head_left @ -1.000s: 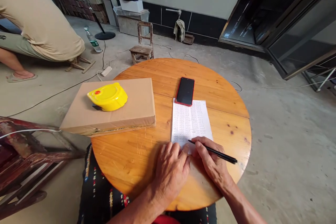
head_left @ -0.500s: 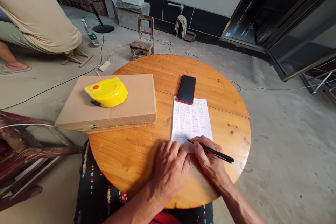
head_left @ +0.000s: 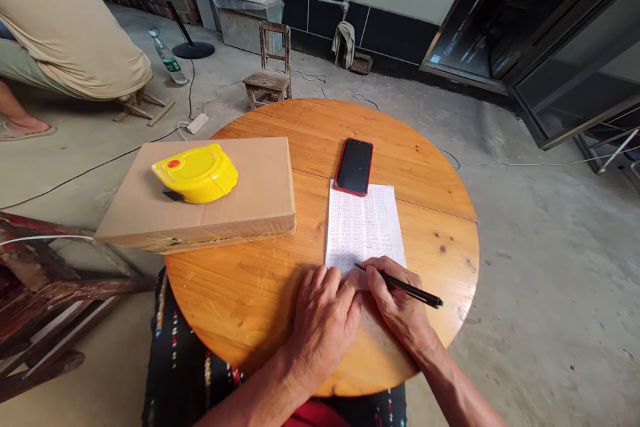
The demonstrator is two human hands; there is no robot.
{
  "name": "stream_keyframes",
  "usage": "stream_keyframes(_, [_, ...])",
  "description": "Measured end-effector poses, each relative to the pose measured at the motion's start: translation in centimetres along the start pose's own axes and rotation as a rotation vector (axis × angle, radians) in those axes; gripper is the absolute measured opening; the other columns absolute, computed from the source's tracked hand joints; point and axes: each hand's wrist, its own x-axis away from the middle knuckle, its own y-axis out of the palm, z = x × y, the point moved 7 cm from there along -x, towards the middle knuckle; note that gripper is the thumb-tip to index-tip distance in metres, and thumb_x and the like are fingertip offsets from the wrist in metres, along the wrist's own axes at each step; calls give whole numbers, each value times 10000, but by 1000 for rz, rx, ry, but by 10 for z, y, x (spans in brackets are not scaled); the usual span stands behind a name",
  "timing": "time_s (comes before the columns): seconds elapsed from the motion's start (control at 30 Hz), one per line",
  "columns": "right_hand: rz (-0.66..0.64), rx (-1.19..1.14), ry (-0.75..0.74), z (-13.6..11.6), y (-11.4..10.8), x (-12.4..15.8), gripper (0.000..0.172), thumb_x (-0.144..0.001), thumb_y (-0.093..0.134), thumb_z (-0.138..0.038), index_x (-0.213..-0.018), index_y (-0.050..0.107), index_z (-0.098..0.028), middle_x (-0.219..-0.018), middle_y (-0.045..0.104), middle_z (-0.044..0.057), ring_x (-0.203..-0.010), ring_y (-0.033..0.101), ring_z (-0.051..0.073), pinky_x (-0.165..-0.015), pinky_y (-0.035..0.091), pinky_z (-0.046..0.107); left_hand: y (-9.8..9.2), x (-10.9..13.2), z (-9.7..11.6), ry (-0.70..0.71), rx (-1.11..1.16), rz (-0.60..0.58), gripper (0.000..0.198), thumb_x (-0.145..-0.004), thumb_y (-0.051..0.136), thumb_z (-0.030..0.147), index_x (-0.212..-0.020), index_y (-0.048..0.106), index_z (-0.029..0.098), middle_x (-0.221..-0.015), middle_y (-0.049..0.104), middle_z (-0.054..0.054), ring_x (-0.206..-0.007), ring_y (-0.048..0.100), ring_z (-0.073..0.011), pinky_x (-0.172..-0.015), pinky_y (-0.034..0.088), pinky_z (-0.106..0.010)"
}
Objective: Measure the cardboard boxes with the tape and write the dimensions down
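Observation:
My right hand (head_left: 397, 303) grips a black pen (head_left: 400, 287) with its tip on the lower edge of a white sheet (head_left: 364, 227) covered in rows of small writing. My left hand (head_left: 325, 320) lies flat beside it, fingers stretched out, pressing on the sheet's near left corner. The sheet rests on a round wooden table (head_left: 310, 147). A red-cased phone (head_left: 355, 166) lies face up with a dark screen on the sheet's far edge.
A flat cardboard box (head_left: 260, 193) overhangs the table's left side with a yellow tape measure (head_left: 196, 173) on it. A person in beige (head_left: 65, 27) crouches at the far left. A small wooden chair (head_left: 267, 73), a water bottle (head_left: 164, 57) and cables are on the concrete floor.
The view has shifted slightly, so everything sits a little higher in frame. My hands and the pen stay at the sheet's lower edge with hardly any motion.

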Motion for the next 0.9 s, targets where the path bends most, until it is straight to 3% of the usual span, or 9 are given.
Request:
stream_keyframes(0.53, [-24,18,-37,-4,2,-1,170,-924,494,-181,-826,633,-172,-727,671,19,-642,617,139,-630,475,241,0,-1,-1,2,19,-8,191,-900,556,190,-1055,663,224,-847,600,-36,-829,534,-239,-740,410,-390])
stream_keyframes(0.9, [2,-20,45,4,-1,2,178,-927,503,-230,-844,657,-197,-745,690,17,-653,627,156,-615,481,261,-2,-1,0,2,14,-6,163,-900,556,193,-1015,667,224,-829,597,-35,-818,538,-236,-736,403,-385])
